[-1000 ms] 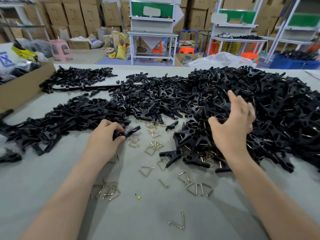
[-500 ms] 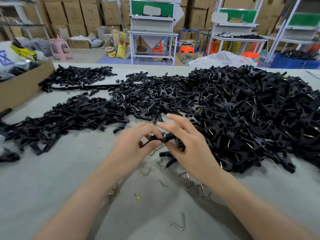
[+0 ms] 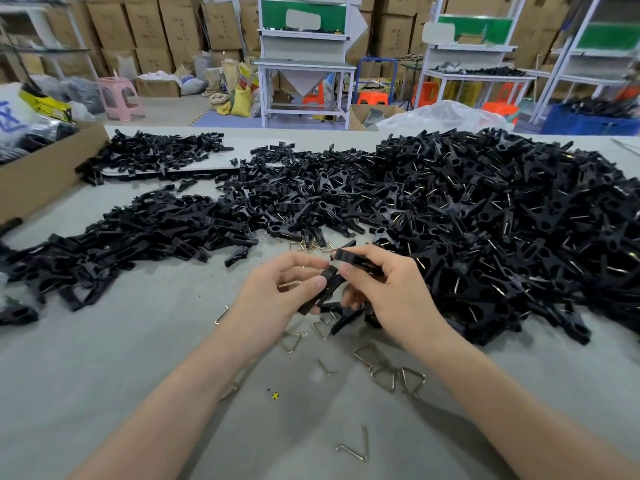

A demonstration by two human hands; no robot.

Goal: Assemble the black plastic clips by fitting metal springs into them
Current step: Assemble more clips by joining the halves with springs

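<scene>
Item 1. Clip half, lower: black moulded plastic, long and narrow, matt, with a squared upper end. It is held in the air just in front of the near-left edge of the large heap and slants up to the right. The left hand pinches it between thumb and curled fingertips.

Item 2. Clip half, upper: same black plastic, lying nearly level, its ribbed end pointing away from the heap. The right hand grips it between forefinger and thumb, the other fingers curled below. The two halves meet or nearly meet at the fingertips; whether they touch cannot be told.

Item 3. Large heap: assembled black clips, many showing a glint of bent wire at the hinge.

Item 4. Flatter pile: plain black halves, left of the heap and running into its far-left edge.

Item 5. Loose springs: pale metal wire bent into open triangles, scattered on the grey table in front of the heap, below the hands. One V-shaped spring lies apart, nearest the viewer.

Item 6. Cardboard box: far left of the heap, at the table's edge.
</scene>
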